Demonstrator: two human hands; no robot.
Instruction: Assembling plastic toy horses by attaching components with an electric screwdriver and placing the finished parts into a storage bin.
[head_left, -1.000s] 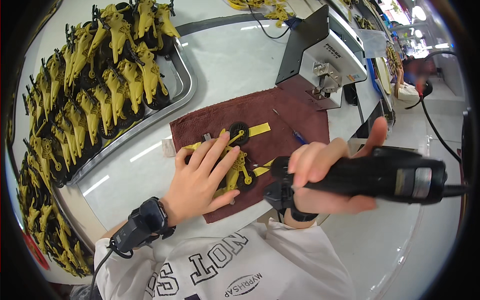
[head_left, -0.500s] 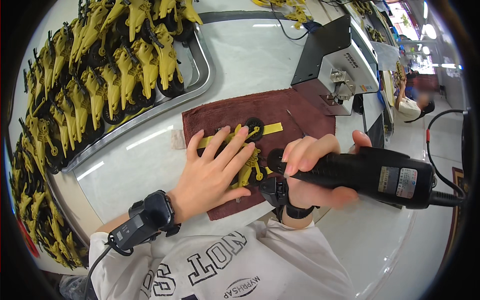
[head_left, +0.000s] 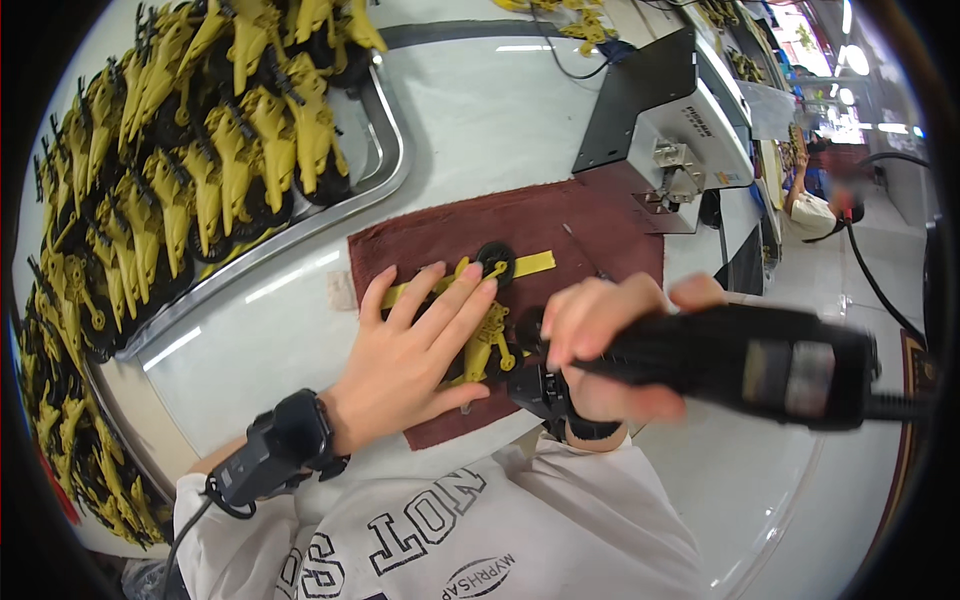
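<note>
My left hand (head_left: 405,350) lies with fingers spread over a yellow and black toy motorcycle (head_left: 490,335), the fingertips resting on it. A black wheel (head_left: 495,262) shows just beyond the fingertips, beside a flat yellow strip (head_left: 535,263). Under these is a dark red cloth (head_left: 625,240). My right hand (head_left: 610,330) is wrapped round a corded black power tool (head_left: 720,350), shaped like an electric screwdriver and blurred by motion. Its nose points left, close to the right side of the toy; the tip is hidden, so I cannot tell whether it touches.
At the left a metal tray (head_left: 400,165) holds rows of yellow toy motorcycles (head_left: 265,130), with more of them (head_left: 85,430) at the lower left. A grey and black box-shaped machine (head_left: 690,130) stands beyond the cloth. A thin tool (head_left: 583,248) lies on the cloth. Far right, another person (head_left: 812,212) is seated.
The whole view has shifted slightly, so the tray and cloth appear further left. The power tool has swung a little, its rear end lower. My left hand still rests on the toy.
</note>
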